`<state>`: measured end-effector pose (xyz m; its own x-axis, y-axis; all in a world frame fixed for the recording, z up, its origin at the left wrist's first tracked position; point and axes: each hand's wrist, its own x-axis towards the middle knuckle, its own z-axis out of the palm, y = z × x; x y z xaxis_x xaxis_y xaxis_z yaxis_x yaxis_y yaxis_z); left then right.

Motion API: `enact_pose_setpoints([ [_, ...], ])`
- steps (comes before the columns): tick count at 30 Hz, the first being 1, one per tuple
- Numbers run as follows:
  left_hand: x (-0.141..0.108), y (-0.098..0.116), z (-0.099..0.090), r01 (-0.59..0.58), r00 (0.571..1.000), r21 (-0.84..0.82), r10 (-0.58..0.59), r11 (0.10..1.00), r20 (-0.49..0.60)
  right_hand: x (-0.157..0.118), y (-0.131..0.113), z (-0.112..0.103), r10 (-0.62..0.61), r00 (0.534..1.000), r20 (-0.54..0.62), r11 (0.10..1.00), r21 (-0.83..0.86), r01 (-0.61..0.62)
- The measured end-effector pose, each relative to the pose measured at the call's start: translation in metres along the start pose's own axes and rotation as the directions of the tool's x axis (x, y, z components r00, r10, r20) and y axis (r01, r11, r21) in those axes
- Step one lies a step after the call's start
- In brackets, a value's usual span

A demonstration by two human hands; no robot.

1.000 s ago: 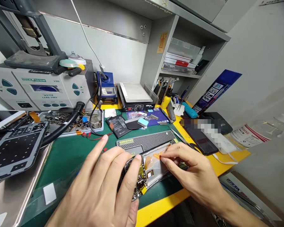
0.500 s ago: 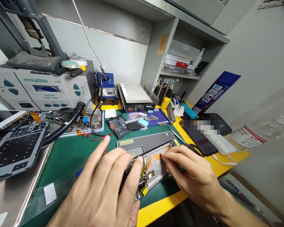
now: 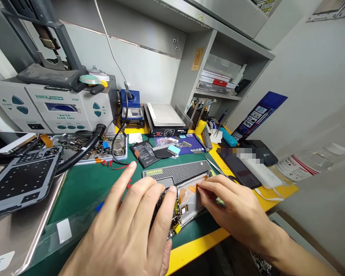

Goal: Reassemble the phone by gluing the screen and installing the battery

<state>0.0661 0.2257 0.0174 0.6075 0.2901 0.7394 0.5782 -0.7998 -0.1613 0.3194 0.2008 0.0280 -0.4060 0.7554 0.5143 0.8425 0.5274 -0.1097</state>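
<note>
An opened phone [image 3: 189,212] lies tilted beneath both hands, its circuit parts bare at the left end and a silvery bay at the right. My left hand [image 3: 132,222] grips the left end from above, its index finger raised and other fingers over the parts; its thumb is mostly hidden. Inside the bay is a clear film with orange marks [image 3: 192,188]. The thumb and fingertips of my right hand [image 3: 231,205] pinch together at the film's edge. Behind the phone a grey perforated mat [image 3: 178,172] lies on the green work mat [image 3: 83,188].
A black battery [image 3: 143,154] lies beyond the hands. A hot-air station [image 3: 60,107] and a tray of circuit boards [image 3: 120,147] stand left. At the back is a heating plate [image 3: 166,120]; scissors [image 3: 215,166], a dark phone [image 3: 238,166] and a clear bottle [image 3: 301,165] are right.
The view has shifted slightly. My left hand keeps its hold on the phone, and my right fingertips stay pinched at the film, with hardly any movement.
</note>
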Motion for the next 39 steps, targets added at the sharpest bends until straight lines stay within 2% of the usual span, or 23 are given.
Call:
enact_pose_setpoints([
  [7, 0.004, 0.004, -0.004, -0.011, 1.0, 0.01, 0.011, 1.0, 0.012, 0.01, -0.006, -0.015, -0.006, 0.984, 0.181, 0.979, -0.197, 0.042],
  [12, 0.004, 0.008, -0.003, -0.03, 0.998, 0.013, 0.03, 0.999, -0.064, 0.016, -0.008, -0.021, -0.068, 0.954, 0.292, 0.944, -0.292, 0.157],
  [15, 0.003, 0.008, -0.004, -0.064, 0.998, -0.002, 0.064, 0.998, 0.017, 0.018, -0.008, -0.021, -0.115, 0.938, 0.328, 0.921, -0.319, 0.225],
  [16, 0.002, 0.008, -0.004, -0.065, 0.998, 0.0, 0.065, 0.998, 0.025, 0.018, -0.008, -0.021, -0.126, 0.935, 0.33, 0.916, -0.322, 0.237],
  [21, 0.0, 0.007, -0.002, -0.017, 0.997, 0.034, 0.019, 0.999, -0.072, 0.015, 0.0, -0.014, -0.15, 0.948, 0.281, 0.921, -0.308, 0.237],
  [27, 0.002, 0.003, -0.004, -0.024, 1.0, 0.011, 0.024, 1.0, -0.002, 0.014, 0.006, -0.009, -0.163, 0.963, 0.216, 0.937, -0.272, 0.22],
  [33, -0.001, 0.005, 0.002, 0.01, 0.999, 0.028, -0.009, 1.0, -0.046, 0.008, 0.012, -0.008, -0.161, 0.971, 0.178, 0.956, -0.216, 0.198],
  [37, -0.001, 0.005, 0.0, 0.001, 1.0, 0.023, -0.001, 1.0, 0.005, 0.006, 0.013, -0.008, -0.137, 0.973, 0.183, 0.973, -0.161, 0.168],
  [39, 0.0, 0.005, -0.002, -0.003, 1.0, 0.028, 0.003, 1.0, -0.013, 0.008, 0.01, -0.01, -0.114, 0.978, 0.177, 0.983, -0.121, 0.136],
])
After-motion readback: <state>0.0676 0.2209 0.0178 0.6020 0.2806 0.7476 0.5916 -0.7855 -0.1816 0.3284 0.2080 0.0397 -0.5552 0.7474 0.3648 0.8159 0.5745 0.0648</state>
